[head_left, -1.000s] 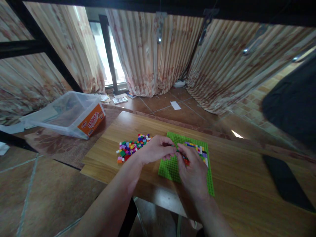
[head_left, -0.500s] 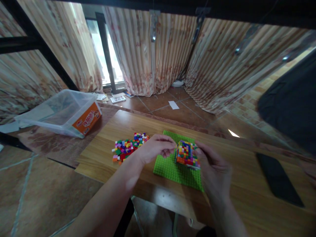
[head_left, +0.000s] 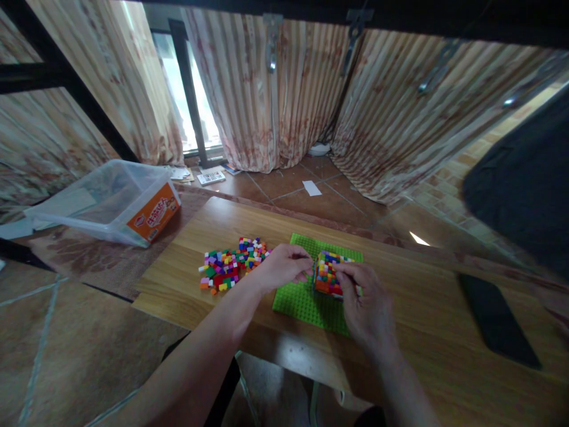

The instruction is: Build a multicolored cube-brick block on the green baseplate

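Note:
A block of small multicoloured building bricks (head_left: 325,277) stands on the green studded baseplate (head_left: 293,301). Over its right part is my right hand (head_left: 367,299), thumb and forefinger brought together at the top studs. Whatever lies between those fingertips is hidden. My left hand (head_left: 287,267) hovers at the block's left side with its fingers curled in and the tips close to the edge. I cannot tell whether they touch it or hold a small piece. Left of that hand, loose bricks (head_left: 222,270) in many colours lie in a pile on the wooden table (head_left: 186,237).
A dark phone-like slab (head_left: 498,320) lies at the table's right. On the mat at left sits a clear plastic bin (head_left: 111,196) with an orange label. Papers (head_left: 211,177) lie on the floor by the curtains (head_left: 306,107). A dark bar crosses overhead.
My right hand has shifted left from the block's right side to above its top, its thumb and forefinger now together there. The left hand stays beside the block. The view has moved slightly.

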The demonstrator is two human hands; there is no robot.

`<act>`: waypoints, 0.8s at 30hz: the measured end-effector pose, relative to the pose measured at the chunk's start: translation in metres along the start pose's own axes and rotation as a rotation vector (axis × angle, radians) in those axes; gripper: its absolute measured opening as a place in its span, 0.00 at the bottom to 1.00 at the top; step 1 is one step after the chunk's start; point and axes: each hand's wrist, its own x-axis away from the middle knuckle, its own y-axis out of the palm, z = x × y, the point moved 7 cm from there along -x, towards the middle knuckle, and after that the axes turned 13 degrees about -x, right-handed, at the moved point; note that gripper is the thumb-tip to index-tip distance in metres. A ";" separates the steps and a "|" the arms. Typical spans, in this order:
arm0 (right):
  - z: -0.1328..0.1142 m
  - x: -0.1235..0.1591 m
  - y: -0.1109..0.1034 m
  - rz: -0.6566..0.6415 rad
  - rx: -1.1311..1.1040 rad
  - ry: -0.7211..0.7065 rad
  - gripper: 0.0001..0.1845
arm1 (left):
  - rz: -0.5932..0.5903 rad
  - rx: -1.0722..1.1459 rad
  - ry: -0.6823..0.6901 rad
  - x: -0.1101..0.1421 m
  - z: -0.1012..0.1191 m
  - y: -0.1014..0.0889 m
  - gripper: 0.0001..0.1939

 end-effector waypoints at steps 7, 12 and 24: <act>-0.007 0.006 0.019 -0.048 -0.011 -0.038 0.11 | -0.099 0.100 -0.012 0.008 0.003 0.008 0.07; -0.010 0.006 0.019 -0.009 -0.033 -0.080 0.09 | -0.150 0.290 -0.010 0.015 0.007 0.012 0.09; -0.008 0.004 0.019 -0.030 0.031 -0.074 0.08 | -0.091 0.259 -0.035 0.016 0.007 0.007 0.04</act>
